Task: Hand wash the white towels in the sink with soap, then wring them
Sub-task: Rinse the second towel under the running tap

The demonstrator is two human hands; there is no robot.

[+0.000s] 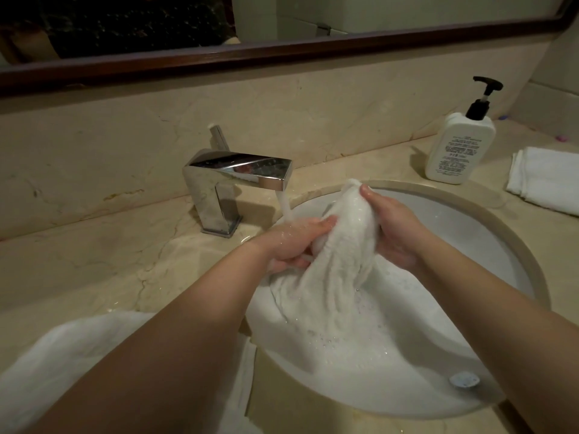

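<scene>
Round white sink basin (488, 233) set in the marble counter (94, 261), chrome faucet (238, 173) running, and a soapy wet white towel (338, 277) bunched up above the basin, its tail trailing into it. Left hand (294, 242) curls its fingers into the towel's left side; right hand (391, 227) wraps around the right, thumb on top. Another white towel (94, 355) lies on the counter's near-left edge, a folded one (548, 180) sits far right, just beside the pump soap bottle (460, 145).

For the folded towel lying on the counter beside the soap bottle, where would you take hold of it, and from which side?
Grip the folded towel at its near-left edge, where the stacked layers show as a thick fold facing the sink. Come in from the sink side with the right hand, probably pinching top and bottom together so the layers stay stacked. The pump bottle stands close behind, so a reach from behind risks knocking it.
</scene>
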